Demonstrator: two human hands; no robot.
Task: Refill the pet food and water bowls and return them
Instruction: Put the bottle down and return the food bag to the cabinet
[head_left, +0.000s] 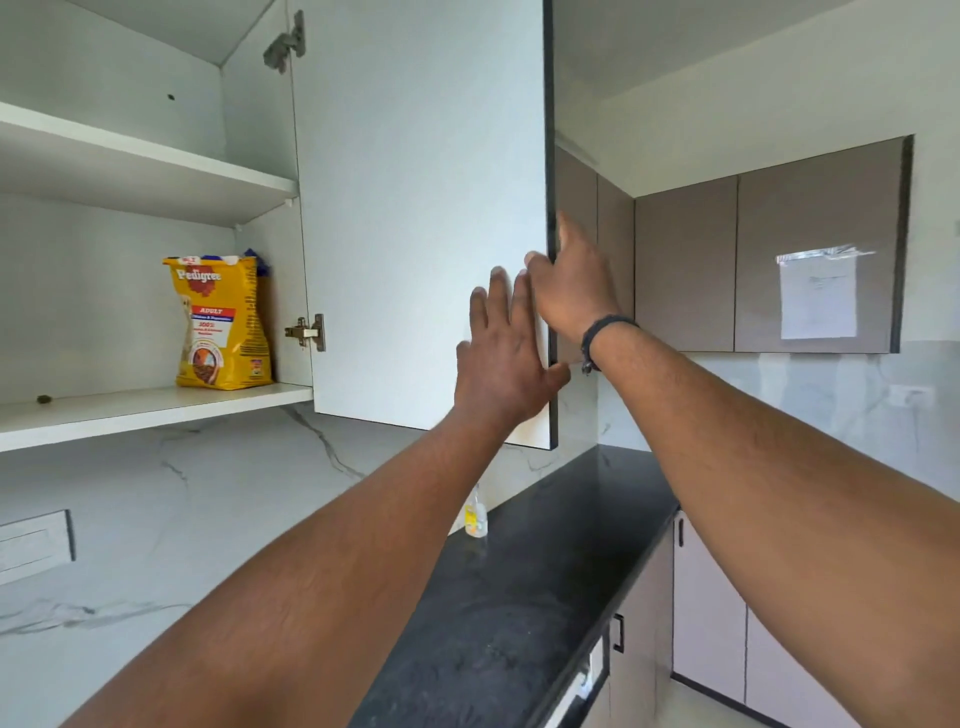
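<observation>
A yellow pet food bag (221, 322) stands upright on the lower shelf (156, 410) of an open wall cupboard, against its right wall. The white cupboard door (421, 208) is swung out toward me. My left hand (504, 353) lies flat on the door's inner face near its free edge, fingers apart. My right hand (574, 283) wraps around that dark edge, thumb on the inside, fingers behind. No bowls are in view.
An upper shelf (145, 156) is bare. A small crumb (44, 399) lies on the lower shelf. Below runs a black countertop (545, 571) with a small clear bottle (475, 514) at the marble backsplash. Brown wall cupboards (753, 260) with a taped paper (818, 296) hang right.
</observation>
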